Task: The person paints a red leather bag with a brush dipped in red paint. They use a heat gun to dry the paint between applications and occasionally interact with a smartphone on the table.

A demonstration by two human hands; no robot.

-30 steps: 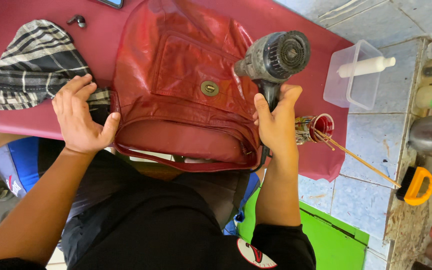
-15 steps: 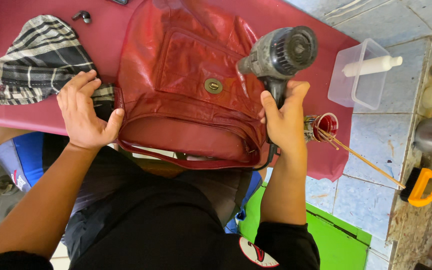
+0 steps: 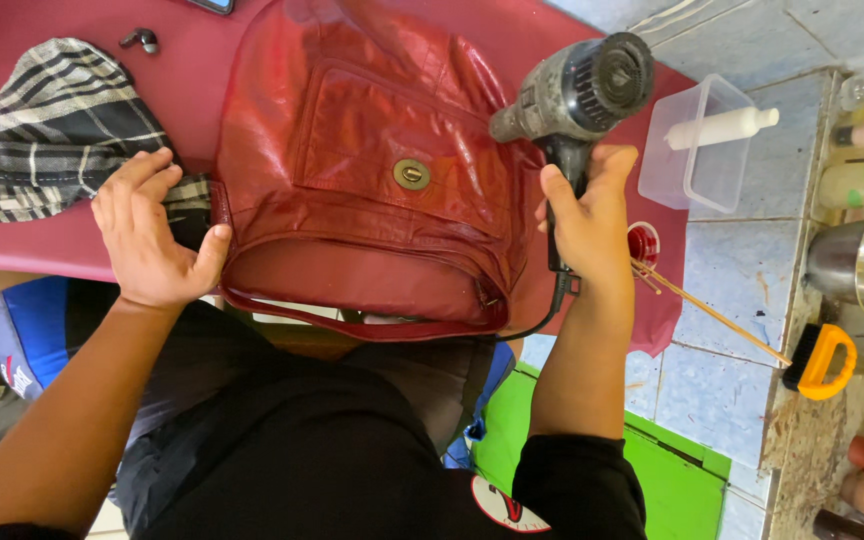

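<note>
Holding a grey hair dryer [image 3: 577, 95] by its handle, our right hand [image 3: 590, 225] clenches around it, nozzle angled at the red leather handbag [image 3: 372, 170]. Bag: glossy, creased, brass turn-lock on front flap, lying on the maroon-covered table [image 3: 42, 250]. Our left hand [image 3: 147, 235] rests flat, grasping nothing, touching the bag's edge and a plaid cloth [image 3: 52, 130]. Bag's top is cut off; dryer handle mostly hidden by fingers.

Bright, even daylight fills the scene, with soft, faint shadows. Glossy highlights streak the red leather bag [image 3: 372, 170], strongest at its far end. The centre is sharp; the right edge looks slightly soft, and straight lines bend towards the corners.
</note>
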